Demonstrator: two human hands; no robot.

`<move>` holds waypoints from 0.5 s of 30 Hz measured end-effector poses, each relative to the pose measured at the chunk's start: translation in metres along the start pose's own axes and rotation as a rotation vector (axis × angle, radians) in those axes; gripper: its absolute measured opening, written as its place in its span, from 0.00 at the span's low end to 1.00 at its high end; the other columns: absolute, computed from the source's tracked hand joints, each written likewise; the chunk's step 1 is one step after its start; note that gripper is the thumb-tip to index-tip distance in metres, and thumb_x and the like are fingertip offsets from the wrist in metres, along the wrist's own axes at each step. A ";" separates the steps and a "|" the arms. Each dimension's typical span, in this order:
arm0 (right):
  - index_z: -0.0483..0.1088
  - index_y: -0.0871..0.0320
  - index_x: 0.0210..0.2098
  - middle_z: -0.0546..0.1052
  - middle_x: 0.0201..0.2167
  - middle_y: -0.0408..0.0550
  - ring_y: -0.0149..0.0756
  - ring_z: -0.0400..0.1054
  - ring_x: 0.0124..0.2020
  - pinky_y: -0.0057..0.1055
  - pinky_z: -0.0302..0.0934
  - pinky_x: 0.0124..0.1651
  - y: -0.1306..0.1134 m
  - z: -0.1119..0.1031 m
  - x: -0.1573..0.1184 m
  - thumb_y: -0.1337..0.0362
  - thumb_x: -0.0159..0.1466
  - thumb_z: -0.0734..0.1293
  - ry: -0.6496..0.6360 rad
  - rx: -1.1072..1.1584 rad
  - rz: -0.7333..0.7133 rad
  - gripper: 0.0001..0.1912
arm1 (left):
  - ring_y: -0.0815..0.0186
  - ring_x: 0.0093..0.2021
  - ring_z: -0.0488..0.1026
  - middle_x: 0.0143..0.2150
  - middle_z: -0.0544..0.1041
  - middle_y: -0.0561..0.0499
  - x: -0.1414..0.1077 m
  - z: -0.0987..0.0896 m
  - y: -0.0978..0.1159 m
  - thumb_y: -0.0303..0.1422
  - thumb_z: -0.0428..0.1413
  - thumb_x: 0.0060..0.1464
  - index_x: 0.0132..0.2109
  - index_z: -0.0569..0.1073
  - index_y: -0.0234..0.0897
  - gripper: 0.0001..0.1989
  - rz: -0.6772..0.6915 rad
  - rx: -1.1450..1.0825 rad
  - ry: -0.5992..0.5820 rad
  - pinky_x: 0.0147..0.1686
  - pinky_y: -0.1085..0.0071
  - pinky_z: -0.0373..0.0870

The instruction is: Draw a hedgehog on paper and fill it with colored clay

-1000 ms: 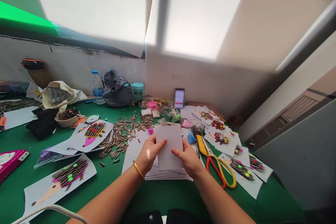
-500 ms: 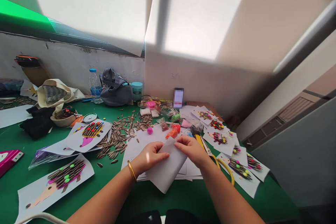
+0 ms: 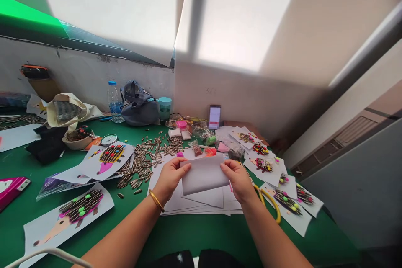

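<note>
Matte rectangular paper sheet (image 3: 204, 174): long axis is running sideways across the view. Left hand (image 3: 171, 178) and right hand (image 3: 238, 181) are gripping its short ends.

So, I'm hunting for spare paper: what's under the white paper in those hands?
Below the held white paper, gripped by the left hand and right hand, lies a stack of white sheets on the green tabletop. Its lower sheets are hidden.
</note>
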State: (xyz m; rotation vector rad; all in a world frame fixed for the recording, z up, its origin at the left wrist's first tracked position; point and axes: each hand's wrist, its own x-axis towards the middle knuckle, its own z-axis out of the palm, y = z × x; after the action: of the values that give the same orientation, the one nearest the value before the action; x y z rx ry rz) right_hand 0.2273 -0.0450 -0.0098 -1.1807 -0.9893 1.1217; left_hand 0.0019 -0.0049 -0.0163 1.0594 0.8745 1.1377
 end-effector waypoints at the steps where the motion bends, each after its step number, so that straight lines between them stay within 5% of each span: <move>1: 0.72 0.58 0.31 0.73 0.27 0.43 0.32 0.62 0.27 0.28 0.54 0.31 0.001 0.000 0.000 0.49 0.52 0.75 -0.006 0.007 0.005 0.19 | 0.65 0.33 0.73 0.34 0.77 0.50 0.000 0.000 0.000 0.40 0.68 0.41 0.37 0.75 0.36 0.18 0.002 -0.006 0.010 0.32 0.72 0.68; 15: 0.71 0.58 0.30 0.73 0.26 0.43 0.32 0.62 0.26 0.28 0.54 0.30 0.001 0.001 0.000 0.48 0.52 0.75 -0.007 -0.001 0.014 0.20 | 0.64 0.33 0.73 0.34 0.78 0.50 0.002 -0.001 -0.002 0.41 0.67 0.42 0.37 0.77 0.36 0.16 0.032 0.013 0.030 0.32 0.71 0.67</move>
State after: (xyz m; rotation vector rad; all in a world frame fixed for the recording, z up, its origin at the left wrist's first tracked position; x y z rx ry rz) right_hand 0.2267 -0.0447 -0.0107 -1.1869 -0.9881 1.1369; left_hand 0.0019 -0.0029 -0.0188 1.0726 0.8923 1.1793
